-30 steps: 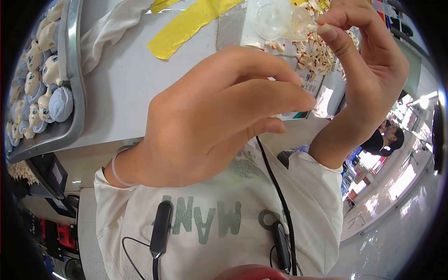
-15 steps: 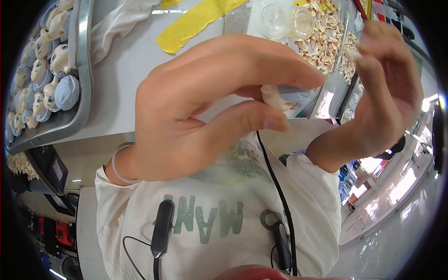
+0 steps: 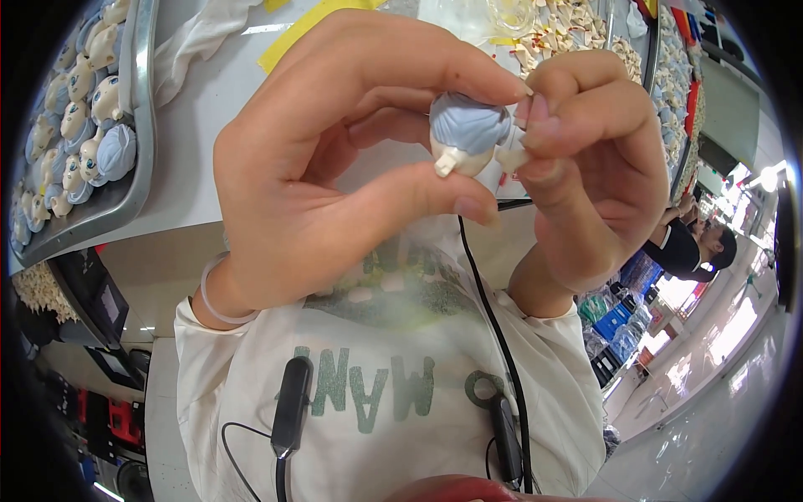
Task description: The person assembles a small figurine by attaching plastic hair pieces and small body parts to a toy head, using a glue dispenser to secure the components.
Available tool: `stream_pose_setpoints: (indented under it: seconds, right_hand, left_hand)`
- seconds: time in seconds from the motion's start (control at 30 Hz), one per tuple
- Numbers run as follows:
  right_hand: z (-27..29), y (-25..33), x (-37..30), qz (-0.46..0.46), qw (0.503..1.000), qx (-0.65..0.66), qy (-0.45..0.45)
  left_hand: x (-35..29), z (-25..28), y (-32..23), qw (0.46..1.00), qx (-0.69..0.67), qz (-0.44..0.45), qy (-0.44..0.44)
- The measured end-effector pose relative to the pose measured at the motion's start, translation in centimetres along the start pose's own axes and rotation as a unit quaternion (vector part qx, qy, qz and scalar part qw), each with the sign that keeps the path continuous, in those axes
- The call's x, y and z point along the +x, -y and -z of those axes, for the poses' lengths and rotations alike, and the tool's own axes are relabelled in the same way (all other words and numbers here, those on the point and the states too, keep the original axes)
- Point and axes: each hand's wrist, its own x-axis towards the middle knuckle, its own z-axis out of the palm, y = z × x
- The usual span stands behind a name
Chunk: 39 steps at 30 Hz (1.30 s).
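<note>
My left hand (image 3: 309, 159) is closed on a small doll head (image 3: 468, 125) with moulded light-blue hair and a cream lower part. The head sits between the thumb and the curled fingers, in front of my chest. Against its right side my right hand (image 3: 598, 142) pinches a small cream piece (image 3: 511, 156) between thumb and fingertips. The piece is close to the blue hair; whether it touches is hard to make out. No painted face shows on the held head from this side.
A metal tray (image 3: 147, 159) of similar blue-haired heads stands at the left. Yellow tape (image 3: 288, 42) and a white cloth (image 3: 188, 50) lie on the table. Small cream pieces (image 3: 569, 38) are heaped at the far right, near a clear plastic dish (image 3: 512, 12). A person (image 3: 690, 247) is farther right.
My right hand has come in from the right with the small cream piece to the doll head. In my left hand the head is turned and shows more of its blue hair.
</note>
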Motion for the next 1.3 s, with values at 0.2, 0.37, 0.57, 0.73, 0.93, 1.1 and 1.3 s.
stream_pose_setpoints:
  seconds: [0.2, 0.37, 0.57, 0.73, 0.93, 1.1, 1.3]
  right_hand:
    - [-1.2, -0.2, -0.1, 0.019, 0.999, -0.041, -0.018]
    - [-0.9, -0.9, -0.5, 0.048, 0.995, -0.086, -0.022]
    - [-0.3, -0.8, -0.6, 0.045, 0.996, -0.072, -0.021]
    - [3.7, -1.0, -1.7, 0.012, 0.972, -0.121, -0.201]
    - [8.6, -2.4, -2.1, -0.061, 0.936, -0.329, -0.110]
    - [7.7, -4.0, -1.0, -0.037, 0.904, -0.425, -0.024]
    - [6.7, -3.4, 0.3, -0.055, 0.914, -0.401, -0.027]
  left_hand:
    - [0.2, 0.3, -1.4, 0.964, 0.257, 0.064, 0.019]
    - [0.1, 0.8, 1.5, 0.986, 0.116, -0.119, 0.008]
    - [0.3, 0.6, 0.8, 0.990, 0.113, -0.082, 0.017]
    - [0.2, 0.4, 1.6, 0.998, -0.006, -0.062, 0.009]
    - [0.3, 0.2, 1.4, 0.999, 0.014, -0.036, -0.012]
    - [0.2, 0.4, 1.7, 0.994, 0.075, -0.073, -0.016]
    - [0.2, -0.2, 1.1, 0.994, 0.089, -0.020, -0.055]
